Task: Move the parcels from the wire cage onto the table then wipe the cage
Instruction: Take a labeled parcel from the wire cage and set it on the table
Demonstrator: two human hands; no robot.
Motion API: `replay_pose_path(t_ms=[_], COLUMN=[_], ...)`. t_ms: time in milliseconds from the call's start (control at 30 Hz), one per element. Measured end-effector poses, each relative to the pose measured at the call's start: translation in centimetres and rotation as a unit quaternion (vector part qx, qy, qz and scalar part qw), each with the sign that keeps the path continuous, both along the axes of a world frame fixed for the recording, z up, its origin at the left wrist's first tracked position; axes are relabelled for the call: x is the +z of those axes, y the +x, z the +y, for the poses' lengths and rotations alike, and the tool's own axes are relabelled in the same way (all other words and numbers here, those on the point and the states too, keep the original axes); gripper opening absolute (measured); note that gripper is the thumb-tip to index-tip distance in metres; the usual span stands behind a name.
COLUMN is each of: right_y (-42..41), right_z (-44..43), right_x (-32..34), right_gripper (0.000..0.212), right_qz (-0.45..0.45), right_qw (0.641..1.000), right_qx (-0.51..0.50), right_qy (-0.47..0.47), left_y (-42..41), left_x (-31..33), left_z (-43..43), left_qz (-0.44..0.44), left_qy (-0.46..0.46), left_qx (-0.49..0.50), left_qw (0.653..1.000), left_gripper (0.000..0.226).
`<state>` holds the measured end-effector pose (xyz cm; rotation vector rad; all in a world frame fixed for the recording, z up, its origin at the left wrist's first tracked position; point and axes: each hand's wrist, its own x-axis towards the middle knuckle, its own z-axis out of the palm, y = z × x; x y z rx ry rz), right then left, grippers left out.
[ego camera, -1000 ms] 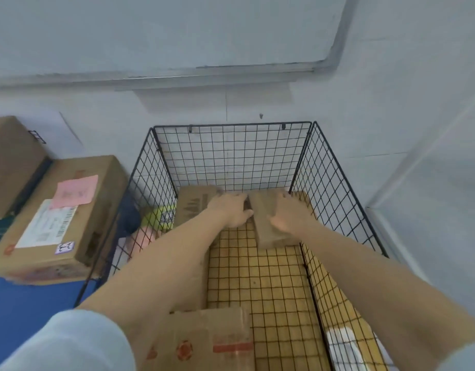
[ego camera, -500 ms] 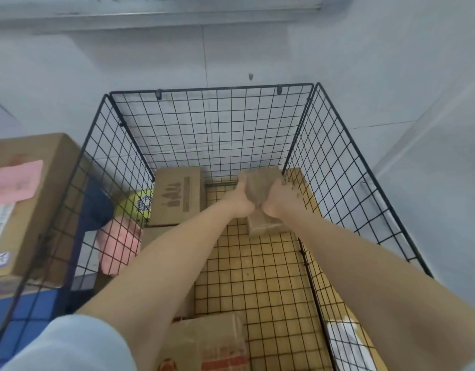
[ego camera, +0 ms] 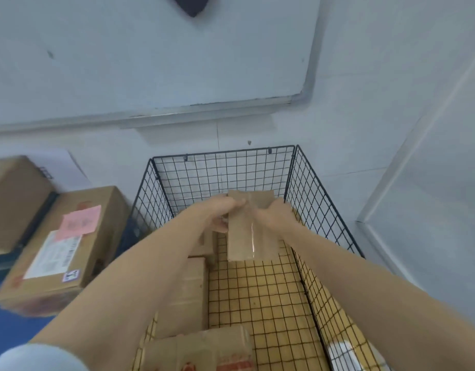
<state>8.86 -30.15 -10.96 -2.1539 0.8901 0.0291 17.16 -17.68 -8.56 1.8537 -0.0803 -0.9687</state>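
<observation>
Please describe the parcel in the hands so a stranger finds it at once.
Find the wire cage under the whiteboard. Near its far wall, the left hand and right hand hold a slim cardboard parcel. Unlike the boxes below, it is raised, with clear tape along it.

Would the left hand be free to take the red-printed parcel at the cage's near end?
Probably not yet: left hand and right hand grip the taped parcel; otherwise nothing blocks it.
</observation>
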Motion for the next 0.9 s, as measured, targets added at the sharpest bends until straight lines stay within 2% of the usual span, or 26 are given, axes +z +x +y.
replay_pose_path(t_ms=[67,133,300,367,500,633,700,767,867,900], right_y=[-0.6,-1.6,-3.6,-4.0,-4.5,-4.8,-4.7,-4.5,-4.3,-4.0], right_z=[0.5,1.1,1.5,1.4,1.8,2.3,2.8,3.0,3.9,3.9], right_x=[2.0,3.9,7.8,8.7,10.2,11.0,10.9,10.3,9.9,9.6], right_gripper=[0.090,0.072,0.078,0.077,0.074,0.082,0.083,0.074,0.044,0.045], right_qz=[-0.084,-0.129,-0.140,-0.133,-0.131,-0.125,-0.129,-0.134,-0.179,-0.192], right_qw=[0.994,0.986,0.989,0.991,0.991,0.988,0.984,0.981,0.979,0.978], right_qx=[-0.002,0.016,-0.001,0.005,0.034,0.091,0.119,0.140,0.093,0.075], right_qy=[0.073,0.102,0.043,0.025,0.011,0.001,-0.008,-0.001,0.021,0.023], left_y=[-0.7,-1.5,-3.2,-3.6,-4.1,-4.2,-4.1,-4.4,-4.4,-4.2], left_x=[2.6,4.8,7.3,8.0,8.9,9.7,9.9,10.0,9.2,8.9], left_z=[0.8,1.7,3.7,4.3,5.4,6.5,6.9,7.0,7.1,7.1], left_qz=[-0.016,-0.044,-0.116,-0.116,-0.133,-0.167,-0.164,-0.158,-0.176,-0.187], left_qy=[-0.036,-0.048,-0.039,-0.037,-0.030,-0.046,-0.082,-0.091,-0.071,-0.068], left_qx=[0.023,0.035,0.036,0.024,0.010,-0.032,-0.024,-0.020,-0.002,0.015], left_qw=[0.999,0.997,0.992,0.992,0.991,0.984,0.983,0.983,0.982,0.980], left_gripper=[0.048,0.050,0.045,0.051,0.048,0.064,0.054,0.032,0.015,0.014])
